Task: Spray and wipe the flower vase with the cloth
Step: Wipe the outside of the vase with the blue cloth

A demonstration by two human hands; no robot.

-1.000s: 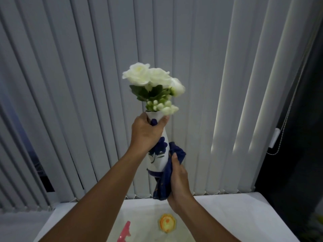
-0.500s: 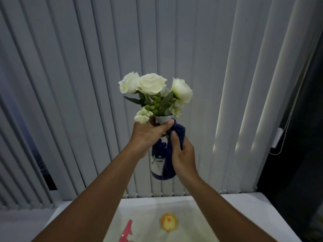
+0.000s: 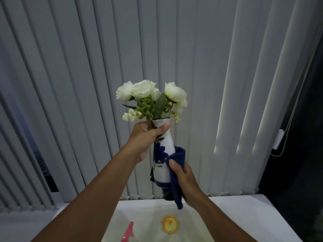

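I hold a white flower vase (image 3: 163, 159) with a dark blue flower pattern up in the air, above the table. White roses (image 3: 150, 95) with green leaves stick out of its mouth. My left hand (image 3: 146, 138) grips the vase's neck just under the rim. My right hand (image 3: 183, 179) presses a dark blue cloth (image 3: 175, 173) against the vase's lower right side, and the cloth's end hangs below the base. The pink top of a spray bottle (image 3: 128, 232) shows at the bottom edge.
A white table (image 3: 244, 215) lies below my arms, with a round yellow-orange object (image 3: 170, 224) on it. Grey vertical blinds (image 3: 87, 84) fill the background. A blind cord and its white fitting (image 3: 279, 140) hang at the right beside a dark area.
My right hand has slid the cloth down from the vase's neck to its lower right side. The vase has turned, so more of its white body shows.
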